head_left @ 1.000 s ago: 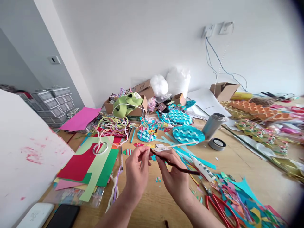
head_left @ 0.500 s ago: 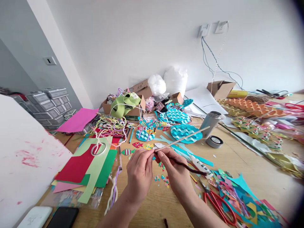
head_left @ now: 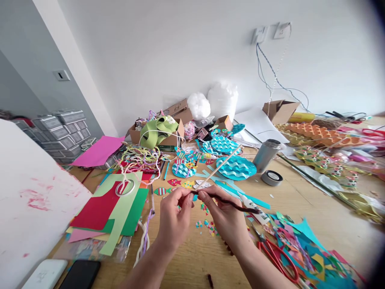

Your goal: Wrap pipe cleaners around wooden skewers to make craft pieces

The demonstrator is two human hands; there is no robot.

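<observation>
Above the middle of the table, my two hands meet fingertip to fingertip. My left hand (head_left: 174, 214) is closed, pinching the low end of a thin wooden stick (head_left: 221, 165) where a dark strand meets it. A dark brown strand of yarn (head_left: 231, 204) is pinched between the thumb and fingers of my right hand (head_left: 224, 214), its free end trailing right over a white glue bottle (head_left: 257, 210). The stick slants up and right. Fingers partly hide where stick and yarn meet. Beyond the hands lie small paper fish (head_left: 161, 191) and blue wavy paper discs (head_left: 236, 168).
Red-handled scissors (head_left: 279, 257) lie at right beside colourful paper scraps (head_left: 313, 253). A grey flask (head_left: 267, 155) stands upright near its lid (head_left: 272, 177). Coloured paper sheets (head_left: 99, 208) and a phone (head_left: 80, 275) are at left. A box of craft materials (head_left: 177, 138) sits behind.
The wooden stick has swung from a low slant to a steeper one, its far end moving up and left. My hands stay together at nearly the same spot.
</observation>
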